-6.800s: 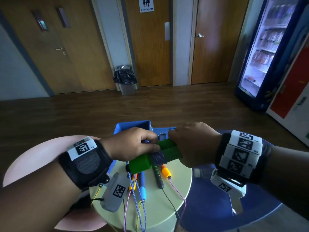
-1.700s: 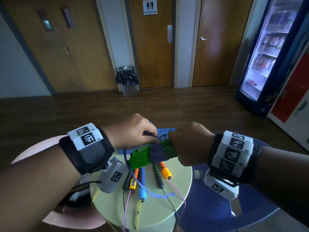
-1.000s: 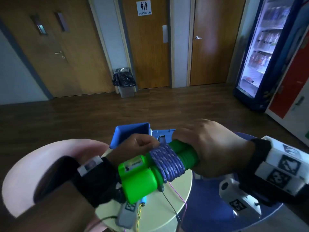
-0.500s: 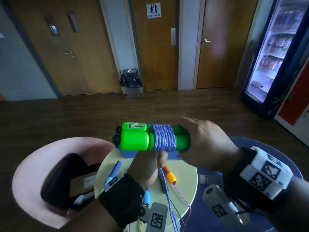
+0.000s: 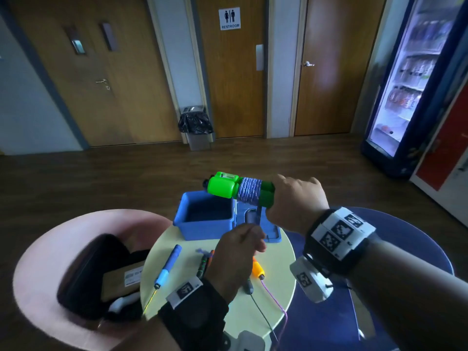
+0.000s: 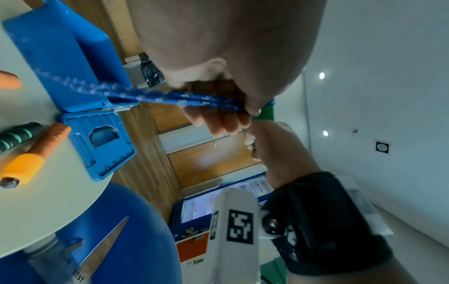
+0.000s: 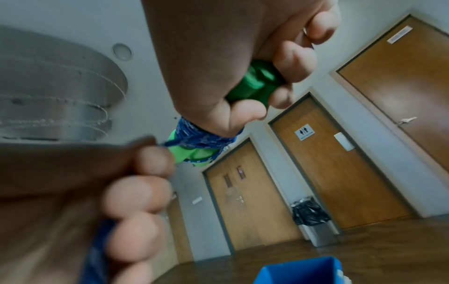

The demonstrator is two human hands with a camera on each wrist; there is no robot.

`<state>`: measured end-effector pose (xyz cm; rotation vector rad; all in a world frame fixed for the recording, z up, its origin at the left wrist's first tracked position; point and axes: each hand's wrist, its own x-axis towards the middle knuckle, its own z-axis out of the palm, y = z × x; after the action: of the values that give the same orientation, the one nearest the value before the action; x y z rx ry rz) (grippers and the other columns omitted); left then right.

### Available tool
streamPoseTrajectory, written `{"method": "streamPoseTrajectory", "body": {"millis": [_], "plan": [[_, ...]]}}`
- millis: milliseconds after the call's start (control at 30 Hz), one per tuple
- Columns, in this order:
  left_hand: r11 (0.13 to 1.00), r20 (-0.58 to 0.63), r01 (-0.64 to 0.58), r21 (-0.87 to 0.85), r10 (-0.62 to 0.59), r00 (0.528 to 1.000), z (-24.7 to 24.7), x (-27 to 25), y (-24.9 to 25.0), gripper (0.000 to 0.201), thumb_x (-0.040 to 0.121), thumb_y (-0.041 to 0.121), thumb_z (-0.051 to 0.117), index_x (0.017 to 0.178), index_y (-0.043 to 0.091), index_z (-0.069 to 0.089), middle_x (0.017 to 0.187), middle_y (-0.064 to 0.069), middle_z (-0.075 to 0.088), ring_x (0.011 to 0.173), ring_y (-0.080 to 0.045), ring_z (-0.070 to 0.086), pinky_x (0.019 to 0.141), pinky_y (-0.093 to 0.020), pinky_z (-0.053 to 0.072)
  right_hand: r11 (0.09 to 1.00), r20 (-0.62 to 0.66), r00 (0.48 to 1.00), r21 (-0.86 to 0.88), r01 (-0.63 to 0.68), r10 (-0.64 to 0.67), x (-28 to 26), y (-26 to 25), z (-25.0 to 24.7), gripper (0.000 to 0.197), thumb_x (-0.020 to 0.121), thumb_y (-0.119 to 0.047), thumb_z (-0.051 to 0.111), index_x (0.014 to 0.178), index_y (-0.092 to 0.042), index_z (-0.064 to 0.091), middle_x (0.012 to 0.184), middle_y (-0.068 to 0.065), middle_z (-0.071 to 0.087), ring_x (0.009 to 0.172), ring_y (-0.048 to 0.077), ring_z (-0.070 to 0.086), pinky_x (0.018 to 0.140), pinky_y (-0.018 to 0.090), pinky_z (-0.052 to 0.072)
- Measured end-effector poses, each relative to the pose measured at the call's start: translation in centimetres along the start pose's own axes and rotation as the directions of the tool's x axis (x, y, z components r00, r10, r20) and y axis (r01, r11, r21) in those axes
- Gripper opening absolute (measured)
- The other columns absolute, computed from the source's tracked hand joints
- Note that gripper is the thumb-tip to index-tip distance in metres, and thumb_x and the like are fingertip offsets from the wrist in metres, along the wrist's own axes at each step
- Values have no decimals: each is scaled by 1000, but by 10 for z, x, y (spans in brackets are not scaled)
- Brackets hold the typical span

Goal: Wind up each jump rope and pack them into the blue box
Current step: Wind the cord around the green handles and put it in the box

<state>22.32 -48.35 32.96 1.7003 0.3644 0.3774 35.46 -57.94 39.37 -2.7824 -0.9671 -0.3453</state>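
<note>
R hand grips green handles w/ blue cord wound on, held above blue box. L hand pinches cord tail taut. Risk: tail slips, coils unwind before packing.

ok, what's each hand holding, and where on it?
Right hand grips the two green handles at their dark ends, past the coil. Left hand holds the loose blue rope just below them.
</note>
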Motion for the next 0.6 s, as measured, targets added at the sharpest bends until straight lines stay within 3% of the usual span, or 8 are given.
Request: {"method": "streamPoseTrajectory", "body": {"millis": [67, 167, 200, 333, 400, 467, 533, 600], "plan": [[999, 37, 52, 16, -53, 998, 0, 0, -2, 27, 81, 46, 54, 77, 24, 69, 72, -1, 66, 64, -21, 57, 63, -40, 46, 998, 43, 999, -67, -5, 8, 5, 4, 11, 26, 73, -32, 53, 96, -20, 51, 82, -6, 63, 75, 21, 65, 88, 38, 37], [991, 69, 53, 124, -62, 996, -2, -2, -5, 24, 92, 31, 55, 71, 24, 65, 65, -1, 56, 56, -15, 50, 53, -20, 42, 987, 144, 989, -159, 7, 16, 7, 10, 20, 29, 78, -36, 54, 102, -20, 51, 96, -6, 68, 86, 18, 67, 94, 40, 37], [983, 74, 32, 180, -46, 996, -4, -2, -6, 26, 94, 29, 54, 71, 24, 63, 65, -2, 54, 54, -14, 49, 48, -18, 39, 981, 172, 985, -192, 25, 8, 6, 10, 23, 30, 80, -38, 54, 104, -20, 53, 98, -6, 68, 90, 17, 67, 94, 39, 37], [926, 131, -63, 373, 15, 991, -21, 8, -1, 27, 94, 27, 62, 72, 11, 62, 59, 4, 51, 51, -8, 48, 51, -22, 37, 908, 283, 945, -331, 256, -163, -17, -2, 35, 22, 84, -31, 52, 102, -22, 60, 101, -6, 63, 91, 18, 64, 85, 36, 36], [861, 161, -113, 496, 37, 986, -34, 14, 4, 29, 87, 24, 72, 63, 15, 58, 51, 11, 45, 50, -2, 40, 52, -20, 33, 860, 358, 900, -346, 375, -248, -32, -9, 38, 21, 84, -29, 52, 101, -20, 61, 102, -3, 62, 85, 20, 64, 88, 38, 37], [781, 215, -186, 596, 68, 974, -46, 16, 11, 27, 80, 27, 77, 62, 18, 60, 50, 12, 49, 50, -1, 43, 53, -19, 34, 825, 387, 862, -327, 461, -328, -46, -14, 36, 19, 82, -28, 55, 97, -18, 61, 103, 4, 64, 75, 19, 64, 90, 40, 38], [681, 313, -283, 675, 84, 946, -54, 14, 21, 19, 79, 34, 78, 70, 21, 68, 56, 14, 57, 56, 2, 51, 55, -13, 36, 803, 391, 824, -274, 529, -409, -56, -15, 31, 6, 80, -25, 54, 80, -20, 52, 84, -1, 60, 63, 16, 56, 89, 37, 37], [605, 440, -409, 684, 106, 892, -60, 15, 30, 13, 83, 38, 77, 82, 25, 76, 63, 20, 60, 67, 9, 57, 60, -7, 37, 776, 406, 786, -237, 584, -467, -63, -15, 22, 23, 77, -23, 54, 67, -22, 33, 65, -7, 44, 52, 14, 39, 80, 34, 31]]}}
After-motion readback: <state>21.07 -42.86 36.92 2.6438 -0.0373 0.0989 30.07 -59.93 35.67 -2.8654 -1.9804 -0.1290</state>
